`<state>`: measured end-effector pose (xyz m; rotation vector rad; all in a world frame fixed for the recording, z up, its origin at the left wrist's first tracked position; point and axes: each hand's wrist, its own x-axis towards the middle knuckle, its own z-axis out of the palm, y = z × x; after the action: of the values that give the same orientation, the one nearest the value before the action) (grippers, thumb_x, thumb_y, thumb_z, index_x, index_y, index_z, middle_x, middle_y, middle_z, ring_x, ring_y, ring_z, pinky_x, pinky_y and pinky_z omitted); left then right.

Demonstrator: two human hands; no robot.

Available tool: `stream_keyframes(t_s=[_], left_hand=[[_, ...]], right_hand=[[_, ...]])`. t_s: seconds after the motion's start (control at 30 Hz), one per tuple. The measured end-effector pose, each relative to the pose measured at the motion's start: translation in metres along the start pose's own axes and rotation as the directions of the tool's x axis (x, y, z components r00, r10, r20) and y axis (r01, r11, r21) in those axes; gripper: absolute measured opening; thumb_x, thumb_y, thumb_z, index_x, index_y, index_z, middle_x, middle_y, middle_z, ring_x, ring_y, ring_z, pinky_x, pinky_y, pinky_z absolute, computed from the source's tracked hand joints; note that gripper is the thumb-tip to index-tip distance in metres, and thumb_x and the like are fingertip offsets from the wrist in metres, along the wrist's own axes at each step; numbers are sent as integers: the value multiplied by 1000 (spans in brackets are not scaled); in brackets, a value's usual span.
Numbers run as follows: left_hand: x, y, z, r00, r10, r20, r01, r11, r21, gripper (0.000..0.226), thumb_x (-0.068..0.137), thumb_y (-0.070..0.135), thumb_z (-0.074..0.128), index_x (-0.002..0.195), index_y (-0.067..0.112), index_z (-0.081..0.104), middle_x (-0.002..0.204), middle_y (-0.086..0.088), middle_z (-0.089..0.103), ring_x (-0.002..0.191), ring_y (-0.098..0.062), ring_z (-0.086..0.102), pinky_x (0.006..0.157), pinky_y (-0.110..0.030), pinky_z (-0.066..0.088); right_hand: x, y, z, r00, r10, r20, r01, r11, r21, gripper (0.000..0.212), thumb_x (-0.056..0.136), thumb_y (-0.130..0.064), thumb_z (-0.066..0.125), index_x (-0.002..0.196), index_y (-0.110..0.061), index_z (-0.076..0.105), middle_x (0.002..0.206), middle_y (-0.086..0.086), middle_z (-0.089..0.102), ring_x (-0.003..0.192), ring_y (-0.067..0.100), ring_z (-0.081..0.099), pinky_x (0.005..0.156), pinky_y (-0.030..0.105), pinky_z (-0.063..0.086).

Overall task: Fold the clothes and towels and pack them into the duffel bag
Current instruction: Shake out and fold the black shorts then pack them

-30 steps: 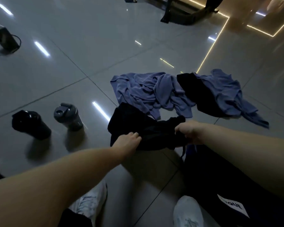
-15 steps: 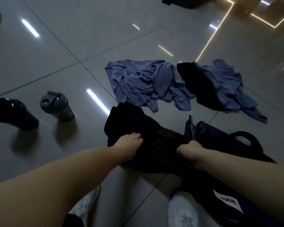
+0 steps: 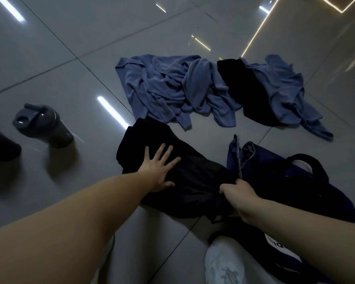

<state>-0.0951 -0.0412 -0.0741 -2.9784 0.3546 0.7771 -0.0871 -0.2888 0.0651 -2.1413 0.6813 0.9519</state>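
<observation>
A black garment (image 3: 195, 177) lies flat on the tiled floor in front of me. My left hand (image 3: 158, 167) presses on its left part with fingers spread. My right hand (image 3: 236, 193) grips the garment's right edge, fingers curled into the cloth. Right beside it lies the dark navy duffel bag (image 3: 279, 181), open, with a black handle and a white label. Farther off a crumpled blue towel (image 3: 168, 87), another black garment (image 3: 246, 93) and a blue cloth (image 3: 283, 89) lie in a row.
A grey shaker bottle (image 3: 43, 124) stands at the left, with a dark object (image 3: 0, 146) at the frame's left edge. My white shoe (image 3: 223, 263) shows at the bottom. Glossy grey tiles reflect ceiling lights.
The black garment came down from being held up to lying on the floor. My left hand went from gripping it to pressing flat with spread fingers; my right hand moved nearer to me, still gripping.
</observation>
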Motion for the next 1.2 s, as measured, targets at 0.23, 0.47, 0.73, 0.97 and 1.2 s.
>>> stream_keyframes(t_s=[0.23, 0.47, 0.73, 0.97, 1.2], left_hand=[[0, -29, -44, 969, -78, -235, 15, 966, -258, 64, 96, 44, 47, 153, 20, 32, 164, -7, 19, 149, -29, 14, 120, -46, 21], [-10, -78, -36, 708, -702, 71, 472, 397, -787, 88, 78, 57, 72, 143, 12, 36, 143, -13, 39, 131, -36, 41, 107, -50, 40], [-7, -89, -34, 711, -642, 287, 458, 113, -882, 78, 70, 42, 87, 127, 2, 51, 125, -16, 60, 114, -35, 60, 90, -40, 52], [-12, -97, -31, 711, -557, 430, 571, 99, -815, 72, 75, 41, 83, 127, 0, 57, 122, -17, 63, 113, -36, 62, 96, -41, 53], [-22, -86, -35, 745, -548, 381, 504, 86, -860, 41, 88, 27, 68, 118, 0, 61, 114, -19, 65, 107, -38, 63, 97, -47, 52]], right_hand=[[3, -36, 22, 995, -91, 46, 91, 996, -10, 55, 64, -39, 68, 109, -8, 61, 104, 19, 69, 91, 41, 70, 81, 66, 55], [1, -90, 65, 991, -95, 92, 86, 991, 99, 23, 85, -16, 71, 100, -5, 57, 102, 19, 62, 82, 42, 68, 61, 55, 61], [17, -113, 144, 999, -52, 14, 51, 999, 3, 62, 86, -35, 74, 134, -8, 44, 114, 12, 57, 69, 31, 65, 50, 44, 61], [25, -96, 165, 972, -231, 49, 236, 962, -136, 72, 85, -54, 65, 141, -15, 41, 128, 6, 56, 105, 28, 63, 88, 41, 57], [20, -78, 155, 805, -593, 6, 527, 710, -466, 57, 94, -39, 56, 147, -22, 41, 143, 5, 35, 132, 25, 33, 102, 36, 41]])
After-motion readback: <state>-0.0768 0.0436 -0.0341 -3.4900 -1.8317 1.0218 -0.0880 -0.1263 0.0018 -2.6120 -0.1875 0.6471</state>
